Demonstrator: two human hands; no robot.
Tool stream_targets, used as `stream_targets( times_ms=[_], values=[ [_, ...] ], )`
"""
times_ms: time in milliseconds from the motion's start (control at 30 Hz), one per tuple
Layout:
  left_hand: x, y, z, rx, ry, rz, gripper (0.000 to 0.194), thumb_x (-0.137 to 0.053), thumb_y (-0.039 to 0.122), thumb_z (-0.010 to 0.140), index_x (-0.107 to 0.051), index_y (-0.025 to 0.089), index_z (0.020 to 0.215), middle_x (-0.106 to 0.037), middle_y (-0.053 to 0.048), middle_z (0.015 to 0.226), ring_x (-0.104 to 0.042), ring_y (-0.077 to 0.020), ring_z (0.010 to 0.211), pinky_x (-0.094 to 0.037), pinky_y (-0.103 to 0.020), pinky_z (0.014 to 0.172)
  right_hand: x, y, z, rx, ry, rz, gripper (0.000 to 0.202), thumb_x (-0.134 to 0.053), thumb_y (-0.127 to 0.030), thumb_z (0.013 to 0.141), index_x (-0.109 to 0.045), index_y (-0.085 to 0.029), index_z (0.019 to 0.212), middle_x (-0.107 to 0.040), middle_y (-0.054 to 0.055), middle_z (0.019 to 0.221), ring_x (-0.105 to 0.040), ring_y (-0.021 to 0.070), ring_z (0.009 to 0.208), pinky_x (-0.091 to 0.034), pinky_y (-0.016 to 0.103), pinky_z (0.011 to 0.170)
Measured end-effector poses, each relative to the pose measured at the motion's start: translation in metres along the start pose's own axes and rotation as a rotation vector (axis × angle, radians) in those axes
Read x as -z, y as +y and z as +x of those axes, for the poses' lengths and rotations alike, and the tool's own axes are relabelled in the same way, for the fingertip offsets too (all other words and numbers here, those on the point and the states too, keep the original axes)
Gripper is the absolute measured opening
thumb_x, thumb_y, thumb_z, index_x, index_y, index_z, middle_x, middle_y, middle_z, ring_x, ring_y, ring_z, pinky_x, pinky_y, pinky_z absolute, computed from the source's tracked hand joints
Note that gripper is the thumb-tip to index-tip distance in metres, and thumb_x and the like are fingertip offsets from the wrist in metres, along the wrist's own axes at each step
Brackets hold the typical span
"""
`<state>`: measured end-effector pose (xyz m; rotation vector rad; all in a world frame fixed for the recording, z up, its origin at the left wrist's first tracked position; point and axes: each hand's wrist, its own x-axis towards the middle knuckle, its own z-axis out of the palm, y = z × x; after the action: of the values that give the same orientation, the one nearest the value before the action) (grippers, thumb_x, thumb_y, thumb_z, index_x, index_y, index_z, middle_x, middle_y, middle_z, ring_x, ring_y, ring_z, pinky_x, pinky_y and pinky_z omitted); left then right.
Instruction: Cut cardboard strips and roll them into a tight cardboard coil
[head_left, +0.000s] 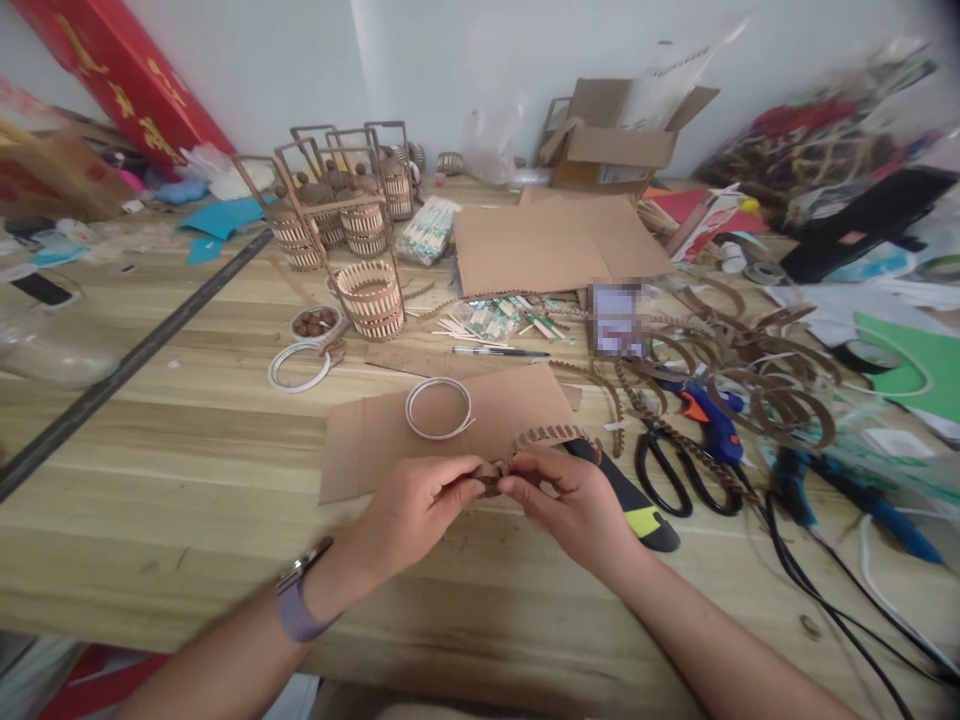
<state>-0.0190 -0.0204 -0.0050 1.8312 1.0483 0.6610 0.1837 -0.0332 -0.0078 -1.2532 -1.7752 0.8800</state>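
Observation:
A brown corrugated cardboard strip point(547, 434) is pinched between both hands above the table's front part. My left hand point(424, 508) grips its small bent end between thumb and fingers. Close beside it, touching or nearly so, my right hand point(571, 500) pinches the same strip, whose notched length arches up and over to the right. The fingers hide part of the bent end. Just behind the hands lies a flat cardboard piece point(382, 435) with a white-edged ring point(438, 408) on it. A black tool with a yellow-green patch point(641, 520) lies beside my right hand.
Small slatted baskets point(367, 300) with tall handles stand at the back left. Black-handled scissors point(664, 480), a blue glue gun point(712, 425), pliers point(795, 485) and cables lie at the right, near a heap of cardboard rings point(787, 400). A cardboard box point(619, 145) stands behind.

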Motion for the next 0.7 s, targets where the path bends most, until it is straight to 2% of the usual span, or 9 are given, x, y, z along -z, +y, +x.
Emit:
stream_targets(
  times_ms=[133,267,400,500,600,700],
  values=[
    [0.001,0.002,0.001,-0.041,-0.006,0.080,0.021,-0.055,0.030,0.095,-0.073,0.020,0.091,-0.069,-0.002,0.077,-0.060,-0.0165,0.070,-0.042,-0.022,0.065,0.000,0.000,0.001,0.027,-0.014,-0.026,0.020,-0.063,-0.036,0.089,-0.068,-0.022,0.074,-0.067,-0.001,0.065,-0.059,0.0134,0.058,-0.045,0.024,0.053],
    [0.000,0.000,0.002,-0.092,-0.026,0.132,0.020,-0.056,0.023,0.094,-0.075,0.022,0.102,-0.075,-0.005,0.089,-0.068,-0.0203,0.079,-0.047,-0.025,0.073,-0.001,0.007,-0.001,0.170,-0.006,-0.151,0.019,-0.060,-0.033,0.092,-0.071,-0.023,0.081,-0.070,0.001,0.067,-0.063,0.0147,0.059,-0.047,0.024,0.054],
    [-0.003,-0.004,0.001,-0.115,-0.032,0.135,0.025,-0.056,0.020,0.094,-0.075,0.024,0.109,-0.077,-0.007,0.103,-0.070,-0.0237,0.093,-0.049,-0.029,0.083,-0.002,0.010,-0.002,0.258,-0.009,-0.242,0.022,-0.058,-0.031,0.093,-0.070,-0.023,0.076,-0.071,0.002,0.066,-0.064,0.0152,0.057,-0.045,0.024,0.052],
    [-0.004,-0.004,-0.001,-0.052,0.016,0.049,0.026,-0.058,0.023,0.094,-0.073,0.024,0.114,-0.076,-0.007,0.109,-0.070,-0.0241,0.098,-0.050,-0.031,0.087,-0.001,0.006,-0.002,0.178,0.012,-0.185,0.018,-0.062,-0.033,0.090,-0.068,-0.023,0.076,-0.070,0.001,0.063,-0.064,0.0147,0.057,-0.046,0.024,0.053],
    [-0.006,-0.003,-0.002,0.082,0.089,-0.147,0.033,-0.062,0.033,0.092,-0.069,0.022,0.122,-0.074,-0.007,0.113,-0.069,-0.0236,0.100,-0.052,-0.031,0.087,-0.003,0.001,-0.002,-0.013,0.049,0.003,0.021,-0.066,-0.036,0.087,-0.062,-0.022,0.072,-0.066,-0.001,0.058,-0.062,0.0139,0.054,-0.047,0.024,0.052],
    [-0.009,-0.003,-0.001,0.159,0.048,-0.379,0.038,-0.064,0.038,0.091,-0.067,0.020,0.124,-0.074,-0.007,0.110,-0.069,-0.0223,0.099,-0.054,-0.030,0.087,-0.008,0.000,-0.004,-0.180,0.052,0.223,0.029,-0.068,-0.044,0.083,-0.059,-0.021,0.068,-0.065,-0.001,0.056,-0.063,0.0140,0.050,-0.048,0.024,0.049]
  ],
)
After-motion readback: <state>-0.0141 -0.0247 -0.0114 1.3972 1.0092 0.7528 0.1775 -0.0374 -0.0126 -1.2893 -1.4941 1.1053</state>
